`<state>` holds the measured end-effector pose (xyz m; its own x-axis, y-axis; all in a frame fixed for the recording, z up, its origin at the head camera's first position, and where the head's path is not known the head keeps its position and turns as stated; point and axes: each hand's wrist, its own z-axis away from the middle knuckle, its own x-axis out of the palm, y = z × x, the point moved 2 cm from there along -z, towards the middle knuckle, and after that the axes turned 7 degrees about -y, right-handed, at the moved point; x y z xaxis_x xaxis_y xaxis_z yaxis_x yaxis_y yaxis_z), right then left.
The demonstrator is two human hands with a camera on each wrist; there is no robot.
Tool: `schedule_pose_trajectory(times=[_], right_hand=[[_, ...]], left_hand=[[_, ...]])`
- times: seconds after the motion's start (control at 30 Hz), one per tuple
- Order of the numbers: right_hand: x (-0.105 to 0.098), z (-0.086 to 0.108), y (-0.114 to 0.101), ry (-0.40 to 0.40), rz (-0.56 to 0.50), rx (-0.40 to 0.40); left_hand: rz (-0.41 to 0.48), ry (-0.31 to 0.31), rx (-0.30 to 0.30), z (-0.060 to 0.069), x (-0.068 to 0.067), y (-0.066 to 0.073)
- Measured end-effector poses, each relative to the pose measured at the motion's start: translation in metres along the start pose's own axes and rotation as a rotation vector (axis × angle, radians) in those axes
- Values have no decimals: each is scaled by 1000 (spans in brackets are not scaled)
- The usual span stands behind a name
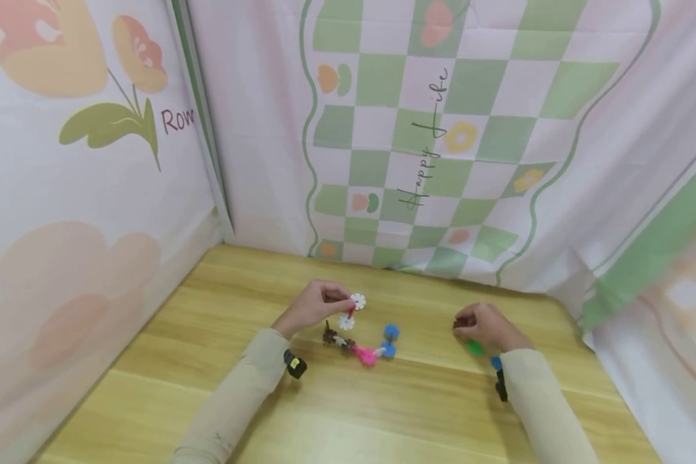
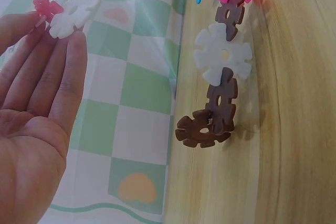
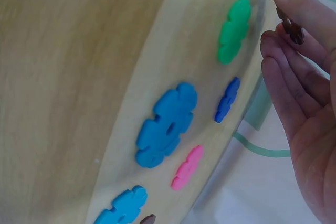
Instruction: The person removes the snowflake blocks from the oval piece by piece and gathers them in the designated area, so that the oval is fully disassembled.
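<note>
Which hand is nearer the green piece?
Right. The right hand is close beside the green piece, pinching a brown piece; the left hand is well off to its left.

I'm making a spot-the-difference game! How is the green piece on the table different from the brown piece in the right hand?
The green piece is bright green, while the brown piece is dark. The green piece lies on the table, while the brown piece is pinched in the right hand. Both have bumpy edges.

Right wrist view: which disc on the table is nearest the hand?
The green disc, topmost; the blue discs, pink disc and brown disc lie farther from the right hand.
</note>
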<state>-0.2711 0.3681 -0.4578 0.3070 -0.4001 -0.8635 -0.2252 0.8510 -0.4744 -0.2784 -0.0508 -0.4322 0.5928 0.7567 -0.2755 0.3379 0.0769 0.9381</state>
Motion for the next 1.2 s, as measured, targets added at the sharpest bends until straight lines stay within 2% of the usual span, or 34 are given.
schedule_pose_trajectory(times=[0.17,0.43,0.6,0.7,0.8,0.93,1.2], right_hand=[[0,2,1,-13,37,-1],[0,3,0,-49,32,17],[-5,8,2,-21,55,25],[-12,11,-4,22,88,-22],[-21,13,-17,74,137,-94],[-30,16,-46,133,199,-192],[-30,18,-110,126,213,-356]], left_hand=[[0,-16,10,-1,2,-1],[-1,-46,9,-4,5,-3],[3,-53,17,-6,6,-6],[11,-54,17,-6,7,-6],[9,-55,9,-6,8,-4],[-33,-52,-12,-7,10,0],[-55,-55,-38,-13,15,2]])
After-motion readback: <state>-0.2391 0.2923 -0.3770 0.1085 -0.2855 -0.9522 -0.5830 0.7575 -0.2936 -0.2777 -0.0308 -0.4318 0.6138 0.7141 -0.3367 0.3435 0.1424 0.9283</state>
